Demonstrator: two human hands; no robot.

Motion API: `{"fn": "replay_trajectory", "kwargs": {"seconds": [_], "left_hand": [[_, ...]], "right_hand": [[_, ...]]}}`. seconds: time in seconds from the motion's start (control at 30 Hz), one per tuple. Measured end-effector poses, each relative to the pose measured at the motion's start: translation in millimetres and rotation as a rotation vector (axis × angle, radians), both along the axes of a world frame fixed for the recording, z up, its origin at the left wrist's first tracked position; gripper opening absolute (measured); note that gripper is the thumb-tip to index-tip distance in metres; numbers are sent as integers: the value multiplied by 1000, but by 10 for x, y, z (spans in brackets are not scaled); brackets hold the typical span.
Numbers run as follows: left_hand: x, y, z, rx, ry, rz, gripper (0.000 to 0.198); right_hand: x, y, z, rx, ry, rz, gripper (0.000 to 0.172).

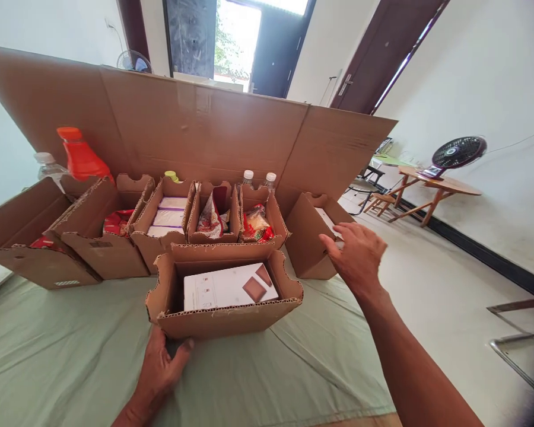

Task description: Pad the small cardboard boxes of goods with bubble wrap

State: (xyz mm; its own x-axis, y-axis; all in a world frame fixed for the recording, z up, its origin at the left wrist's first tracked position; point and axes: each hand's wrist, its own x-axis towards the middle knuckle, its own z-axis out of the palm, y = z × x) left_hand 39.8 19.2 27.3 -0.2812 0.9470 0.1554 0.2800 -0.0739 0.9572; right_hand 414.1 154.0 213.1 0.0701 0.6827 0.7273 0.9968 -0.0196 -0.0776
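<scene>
View from the head over a table spread with a green cloth [71, 356]. The left hand [160, 367] lies against the near left corner of the near box [225, 323], thumb pressed to its front wall; the fingers are hidden at the box's foot, so whether they close under it cannot be told. The right hand [353, 255] is held apart from the left, open with fingers spread, at the near rim of the right-hand box [309, 249], which holds a white item [327, 218], only partly seen. The near box sits at the centre of the cloth and holds one flat white carton [229, 287]. The step in hand appears to be steadying the near box while reaching into the right-hand one; taking the white item would call for the fingers to dip past the rim and close on it. Count: seven open cardboard boxes, six in the far row and one near; one orange bottle [80, 157]; three clear bottles with white caps, one far left [48, 167] and two behind the fifth box [248, 177]; one green cap [171, 176]. A tall cardboard sheet [204, 130] stands behind the row.
</scene>
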Motion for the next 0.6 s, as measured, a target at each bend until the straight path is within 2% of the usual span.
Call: {"fn": "replay_trajectory", "kwargs": {"seconds": [0.07, 0.13, 0.23, 0.27, 0.3, 0.37, 0.43, 0.5, 0.6], "left_hand": [[-5, 11, 1, 31, 3, -14, 64], [-13, 22, -2, 41, 4, -26, 60], [-12, 35, 27, 44, -8, -35, 55], [-7, 36, 50, 49, -11, -41, 54], [1, 35, 79, 55, -14, -42, 54], [18, 24, 150, 58, -9, -55, 55], [34, 2, 221, 54, -10, -50, 58], [37, -22, 280, 42, -18, -48, 61], [9, -43, 329, 12, -12, -90, 58]], "right_hand": [[-120, -286, 22, 128, 68, 94, 25], [-287, -623, -82, 118, 195, 244, 22], [-596, -1059, -462, -184, 445, 544, 28], [-706, -1161, -611, -260, 522, 599, 31], [-814, -1241, -751, -321, 598, 623, 33], [-997, -1343, -965, -379, 730, 576, 35], [-1094, -1401, -1061, -401, 797, 499, 35], [-1077, -1444, -1041, -384, 787, 462, 34], [-906, -1491, -796, -225, 708, 436, 33]]}}
